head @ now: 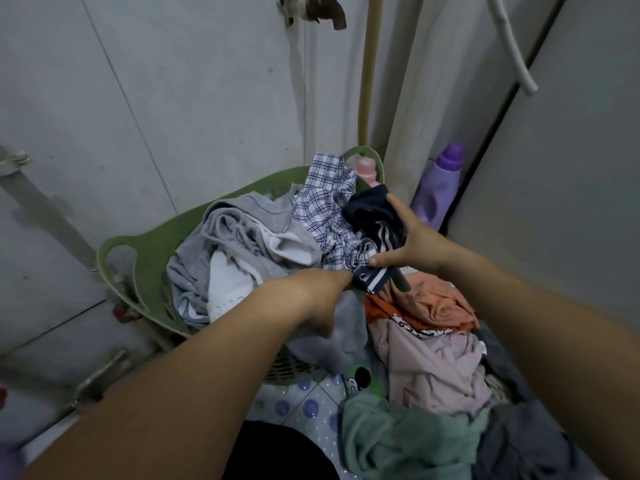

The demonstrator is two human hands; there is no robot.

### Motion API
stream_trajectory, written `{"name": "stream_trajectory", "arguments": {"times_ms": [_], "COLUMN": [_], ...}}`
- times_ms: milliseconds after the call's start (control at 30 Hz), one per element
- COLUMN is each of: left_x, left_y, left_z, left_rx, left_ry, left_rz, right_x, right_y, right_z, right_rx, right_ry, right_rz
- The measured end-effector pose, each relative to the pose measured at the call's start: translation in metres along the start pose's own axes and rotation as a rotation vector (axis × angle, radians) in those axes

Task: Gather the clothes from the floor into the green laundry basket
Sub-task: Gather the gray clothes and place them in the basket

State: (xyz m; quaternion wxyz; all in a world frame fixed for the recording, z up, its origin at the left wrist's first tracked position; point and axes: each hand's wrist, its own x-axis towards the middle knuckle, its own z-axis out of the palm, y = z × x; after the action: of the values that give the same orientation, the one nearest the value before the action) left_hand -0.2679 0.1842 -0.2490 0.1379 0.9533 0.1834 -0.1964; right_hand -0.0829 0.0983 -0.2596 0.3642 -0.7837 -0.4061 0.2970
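Observation:
The green laundry basket (138, 268) stands against the wall, piled with a grey garment (242, 233) and a blue checked shirt (329, 209). A dark navy garment with white stripes (375, 220) lies over the basket's right side. My right hand (412, 244) spreads over it, thumb and fingers pressing the cloth. My left hand (322, 299) grips the garment's striped lower edge, its fingers hidden. On the floor to the right lies a heap of clothes: orange (426, 299), pale pink (440, 368), mint green (398, 441) and dark grey (530, 445).
A purple detergent bottle (440, 185) stands in the corner behind the basket, and a pink bottle (367, 169) shows through the basket's far handle. A tap (322, 10) sticks out of the wall above. The tiled floor (301, 403) has a dotted pattern. A white appliance wall (554, 168) rises on the right.

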Motion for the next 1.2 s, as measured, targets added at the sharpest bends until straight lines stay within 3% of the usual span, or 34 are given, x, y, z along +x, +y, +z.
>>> {"name": "stream_trajectory", "arguments": {"times_ms": [100, 233, 333, 433, 500, 567, 633, 733, 800, 833, 900, 967, 1000, 1100, 1200], "left_x": [0.005, 0.006, 0.003, 0.001, -0.004, -0.005, -0.005, -0.004, -0.007, -0.011, -0.017, -0.019, -0.019, -0.011, 0.011], "left_y": [0.009, 0.001, -0.025, -0.057, -0.071, -0.082, -0.089, -0.090, -0.092, -0.093, -0.096, -0.106, -0.107, -0.111, -0.120], "left_z": [-0.001, -0.014, -0.034, -0.046, -0.047, -0.043, -0.037, -0.021, -0.015, -0.016, -0.023, -0.033, -0.038, -0.039, -0.025], "left_rx": [0.095, 0.007, -0.396, -0.926, -1.085, -1.085, -0.931, -0.537, -0.597, -0.701, -0.826, -0.607, -0.450, -0.266, -0.182], "left_ry": [0.073, 0.136, 0.457, 0.829, 1.068, 1.221, 1.136, 0.611, 0.261, 0.167, 0.276, 0.504, 0.494, 0.130, -0.152], "left_rz": [-0.014, -0.055, -0.159, -0.358, -0.507, -0.604, -0.639, -0.627, -0.484, -0.418, -0.348, -0.466, -0.515, -0.533, -0.539], "right_x": [-0.002, -0.005, -0.005, 0.007, 0.018, 0.026, 0.028, 0.020, 0.015, 0.014, 0.017, 0.025, 0.030, 0.049, 0.063], "right_y": [-0.005, -0.033, -0.067, -0.099, -0.114, -0.120, -0.121, -0.113, -0.103, -0.099, -0.101, -0.111, -0.117, -0.120, -0.101], "right_z": [0.005, 0.001, 0.000, 0.004, 0.011, 0.018, 0.026, 0.036, 0.047, 0.053, 0.059, 0.058, 0.057, 0.061, 0.073], "right_rx": [0.015, -0.241, -0.179, 0.261, 0.474, 0.345, 0.034, -0.458, -0.791, -0.953, -1.177, -1.221, -1.168, -0.988, -1.050], "right_ry": [0.147, 0.209, 0.278, 0.323, 0.291, 0.273, 0.117, -0.260, -0.341, -0.327, -0.265, -0.238, -0.251, -0.373, -0.492], "right_rz": [0.078, 0.093, 0.036, -0.047, -0.114, -0.194, -0.232, -0.004, 0.106, 0.104, 0.099, 0.114, 0.115, 0.090, 0.086]}}
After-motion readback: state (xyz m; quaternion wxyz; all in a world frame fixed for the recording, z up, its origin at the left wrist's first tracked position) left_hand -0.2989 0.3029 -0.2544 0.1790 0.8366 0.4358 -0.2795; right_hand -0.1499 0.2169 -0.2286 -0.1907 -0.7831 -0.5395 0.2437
